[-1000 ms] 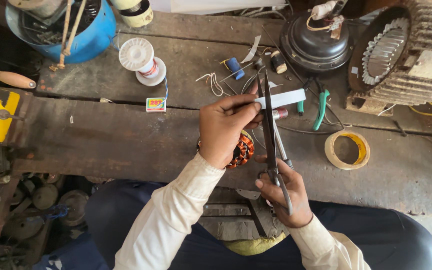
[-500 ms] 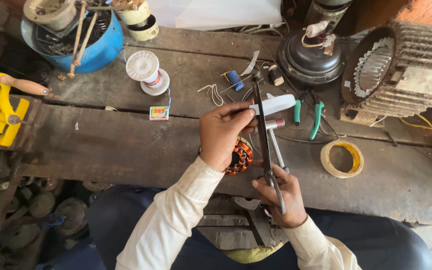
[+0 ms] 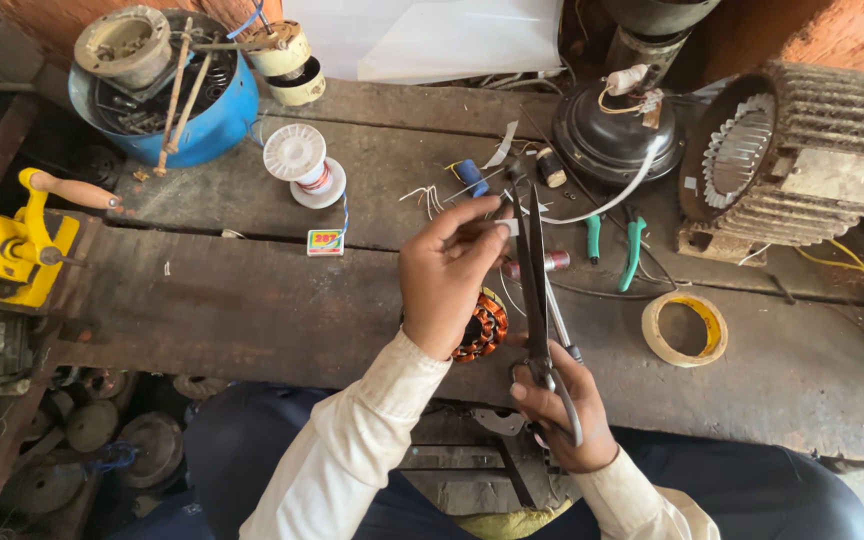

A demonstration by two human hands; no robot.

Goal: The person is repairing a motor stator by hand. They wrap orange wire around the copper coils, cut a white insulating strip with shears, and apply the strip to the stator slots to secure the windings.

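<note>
The white strip seen sticking out past the left hand [image 3: 444, 280] a moment ago is now barely visible. That hand pinches a small pale piece [image 3: 505, 227] at its fingertips. The right hand [image 3: 562, 410] grips long dark scissors [image 3: 532, 270], blades nearly closed, pointing up beside the left fingers.

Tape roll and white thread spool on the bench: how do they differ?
The tape roll is yellowish, lies flat as an open ring, right of the scissors. The white thread spool stands on end, flanged, with red wire wound on its core, left of the hands. Both rest untouched on the wooden bench.
</note>
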